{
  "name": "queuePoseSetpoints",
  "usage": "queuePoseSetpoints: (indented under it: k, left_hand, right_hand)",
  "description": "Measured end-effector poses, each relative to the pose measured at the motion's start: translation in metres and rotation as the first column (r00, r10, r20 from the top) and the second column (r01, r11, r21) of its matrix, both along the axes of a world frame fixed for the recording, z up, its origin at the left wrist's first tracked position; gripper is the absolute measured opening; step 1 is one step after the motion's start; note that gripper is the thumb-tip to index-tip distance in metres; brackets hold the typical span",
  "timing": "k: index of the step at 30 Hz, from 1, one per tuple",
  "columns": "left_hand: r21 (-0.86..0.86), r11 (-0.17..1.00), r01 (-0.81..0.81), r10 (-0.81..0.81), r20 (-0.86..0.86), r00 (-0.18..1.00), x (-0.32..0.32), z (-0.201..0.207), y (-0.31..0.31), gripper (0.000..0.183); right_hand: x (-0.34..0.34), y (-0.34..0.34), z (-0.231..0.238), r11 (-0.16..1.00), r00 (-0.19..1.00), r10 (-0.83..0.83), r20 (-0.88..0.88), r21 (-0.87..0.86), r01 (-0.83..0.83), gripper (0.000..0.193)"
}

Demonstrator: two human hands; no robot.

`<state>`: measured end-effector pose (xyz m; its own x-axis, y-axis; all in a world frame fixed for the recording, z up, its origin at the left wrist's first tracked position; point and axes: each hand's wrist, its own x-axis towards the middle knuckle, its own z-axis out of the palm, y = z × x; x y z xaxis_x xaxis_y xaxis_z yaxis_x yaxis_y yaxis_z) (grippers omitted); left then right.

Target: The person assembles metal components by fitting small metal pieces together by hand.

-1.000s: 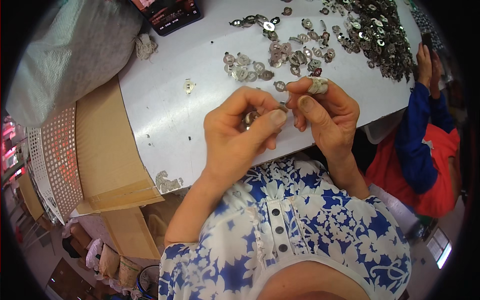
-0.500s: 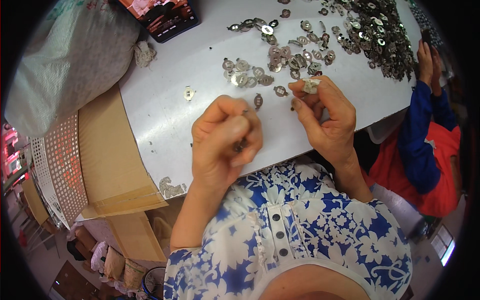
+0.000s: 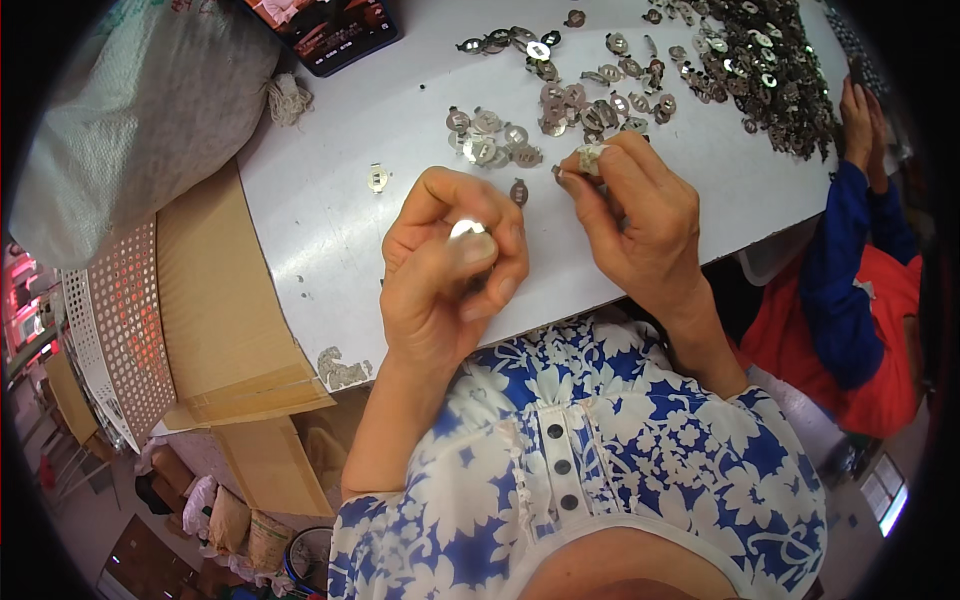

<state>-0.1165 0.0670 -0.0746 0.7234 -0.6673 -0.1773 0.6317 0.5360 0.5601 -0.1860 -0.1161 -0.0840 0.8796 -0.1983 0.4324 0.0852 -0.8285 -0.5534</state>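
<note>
My left hand (image 3: 440, 260) is closed over the near part of the table, with a small shiny metal disc (image 3: 467, 230) pinched between thumb and forefinger. More pieces may be inside its curled fingers, but these are hidden. My right hand (image 3: 640, 210) pinches a small dark metal piece (image 3: 557, 172) at its thumb and forefinger tips. A crumpled whitish wrapping (image 3: 589, 158) sits at that forefinger. Between the hands lies a single tabbed metal disc (image 3: 519, 192). Just beyond it is a cluster of similar flat discs (image 3: 485, 122), and one disc (image 3: 377, 178) lies alone to the left.
A big heap of metal discs (image 3: 765, 75) covers the table's (image 3: 320, 220) far right. A phone (image 3: 335, 35) with a lit screen lies at the far left beside a white woven sack (image 3: 150, 130). Another person in blue sleeves (image 3: 845, 270) is at the right.
My right hand has moved left and slightly away from me, closing on a disc that lay on the table. The disc in my left hand now shows its bright face.
</note>
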Motion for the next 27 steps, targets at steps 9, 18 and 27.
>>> queuePoseSetpoints:
  k: [9,18,27]
  left_hand:
    - [-0.027,0.998,0.05,-0.051,-0.033,0.998,-0.001,0.0,0.003,0.012]
    - [0.218,0.973,0.068,-0.086,0.072,0.994,-0.006,0.004,-0.002,0.023]
    - [0.046,0.999,0.023,-0.018,-0.094,0.995,-0.006,-0.005,0.013,0.012]
  right_hand:
    - [0.001,-0.013,0.002,0.983,0.987,0.157,0.028,-0.099,-0.153,0.011]
    - [-0.011,0.012,0.029,0.51,0.966,0.251,-0.062,0.857,-0.077,0.009]
    - [0.005,0.018,0.018,0.94,0.971,0.222,-0.085,0.283,-0.19,0.018]
